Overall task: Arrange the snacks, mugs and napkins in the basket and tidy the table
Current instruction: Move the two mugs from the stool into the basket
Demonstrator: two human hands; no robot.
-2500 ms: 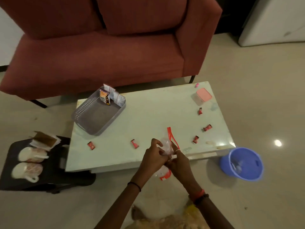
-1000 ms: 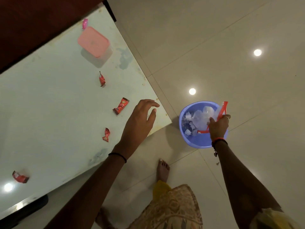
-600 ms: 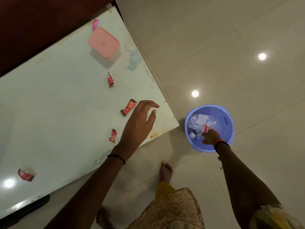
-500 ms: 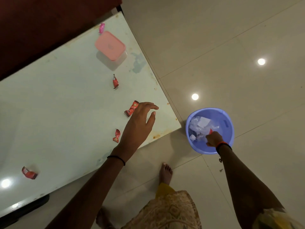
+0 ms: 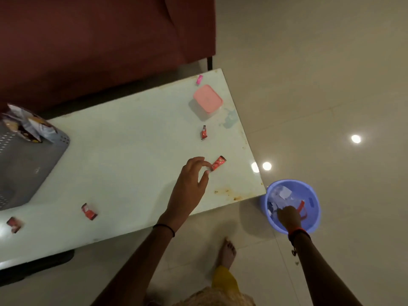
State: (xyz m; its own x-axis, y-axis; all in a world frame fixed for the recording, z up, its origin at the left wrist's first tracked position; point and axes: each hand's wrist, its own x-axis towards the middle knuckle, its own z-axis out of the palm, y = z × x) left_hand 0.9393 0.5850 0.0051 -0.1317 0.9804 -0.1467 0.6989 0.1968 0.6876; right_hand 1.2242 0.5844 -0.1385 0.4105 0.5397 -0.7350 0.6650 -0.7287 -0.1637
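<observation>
Over the right part of the pale tabletop (image 5: 132,151), the left hand (image 5: 189,186) has slid forward since half a second ago, and its fingers (image 5: 204,163) now pinch the near end of a red snack wrapper (image 5: 218,163), thumb and index closed on it. The view has swung left too, so the grey basket (image 5: 26,168) now shows at the left edge with some snack packets (image 5: 26,127) leaning in its far corner.

The right hand (image 5: 288,216) is down inside the blue bin (image 5: 311,217) on the floor, same as before, resting on clear plastic scraps beside a red strip (image 5: 300,206). I can't tell if its fingers are gripping anything.

More red wrappers lie loose on the tabletop: one (image 5: 204,132) below the pink lidded box (image 5: 208,98), one (image 5: 89,211) near the front edge, one (image 5: 14,224) at far left. A small pink bit (image 5: 199,79) sits at the back edge. The print on the wrappers is too blurry to read.
</observation>
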